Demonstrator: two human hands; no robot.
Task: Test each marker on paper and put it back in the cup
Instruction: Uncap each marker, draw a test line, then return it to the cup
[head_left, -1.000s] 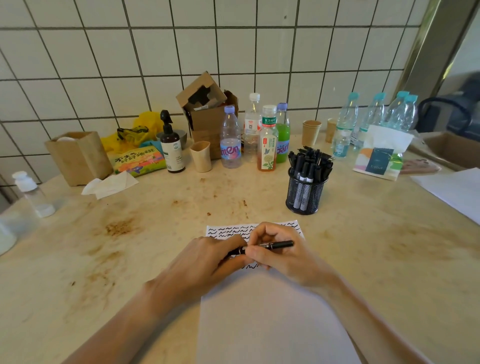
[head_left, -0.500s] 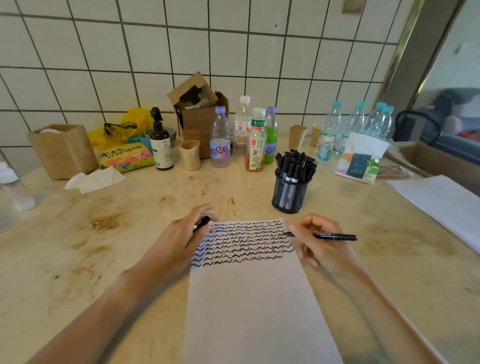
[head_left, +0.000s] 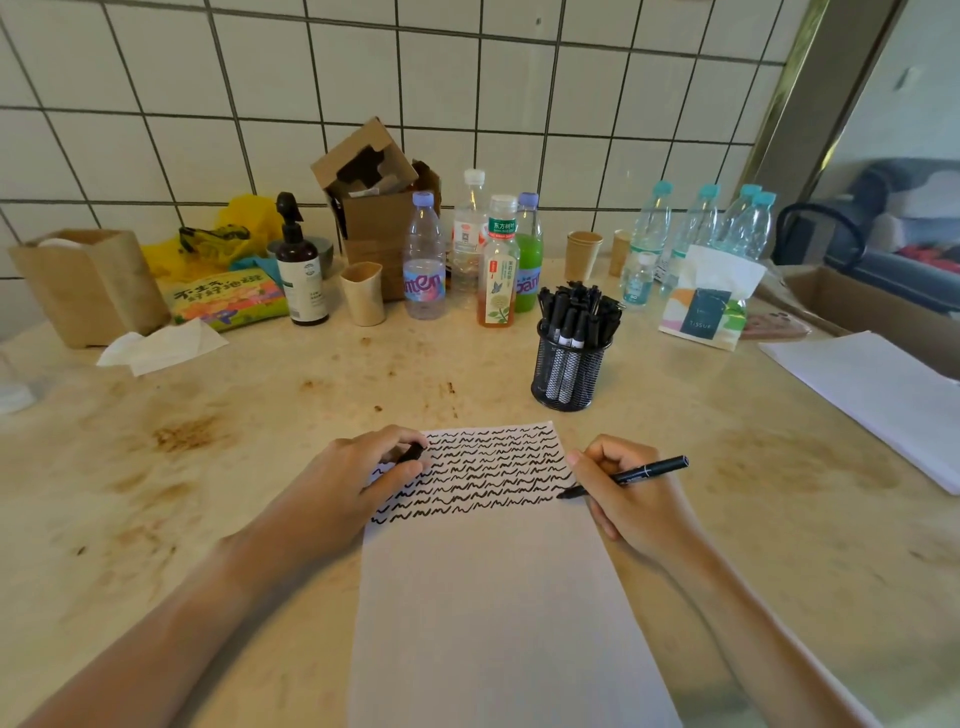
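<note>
A white sheet of paper (head_left: 493, 597) lies on the table before me, its top third covered with rows of black squiggles. My right hand (head_left: 628, 499) grips an uncapped black marker (head_left: 644, 472), tip touching the paper's right edge at the lowest row. My left hand (head_left: 353, 483) rests on the paper's left edge and pinches the black marker cap (head_left: 413, 452). A black mesh cup (head_left: 569, 371) full of several black markers stands just beyond the paper, to the right.
Bottles (head_left: 497, 265), paper cups (head_left: 583, 255), a cardboard box (head_left: 382, 208), a pump bottle (head_left: 300, 270) and a tissue pack (head_left: 706, 306) line the tiled wall. A crumpled tissue (head_left: 161, 345) lies far left. More white sheets (head_left: 878, 395) lie at right.
The hands pulled apart, uncapping the marker: cap stayed in my left hand. My right hand then brought the tip down onto the paper's right edge.
</note>
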